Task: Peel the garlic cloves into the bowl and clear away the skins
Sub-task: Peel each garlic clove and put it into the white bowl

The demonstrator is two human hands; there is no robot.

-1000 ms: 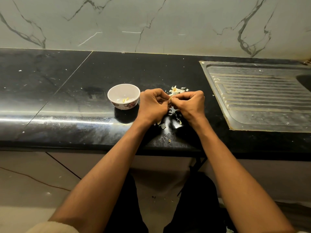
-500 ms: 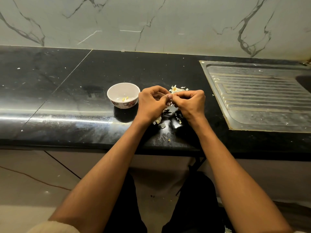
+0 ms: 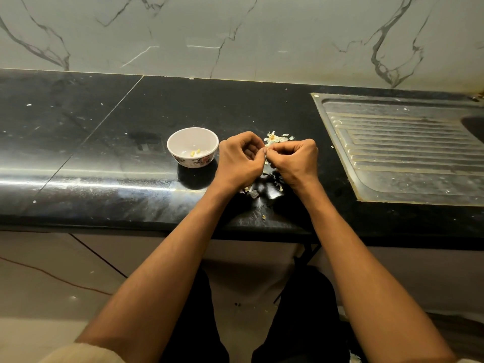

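Note:
My left hand [image 3: 239, 161] and my right hand [image 3: 294, 159] meet fingertip to fingertip over the black counter, both with curled fingers pinching a small garlic clove [image 3: 265, 151] that is almost wholly hidden between them. A small white bowl [image 3: 183, 138] with a floral band stands just left of my left hand; two peeled cloves [image 3: 195, 152] lie in it. A heap of pale garlic skins [image 3: 275, 138] lies just behind my hands, and more scraps of skin [image 3: 252, 193] lie under and in front of my wrists.
A steel sink drainboard [image 3: 403, 153] is set into the black counter [image 3: 104, 142] at the right, with the basin at the far right edge. A marble wall runs behind. The counter's front edge is below my forearms, and my legs and the floor show beneath it.
Both hands stay together at the same spot; the fingers have shifted slightly while working the clove. The bowl has not moved.

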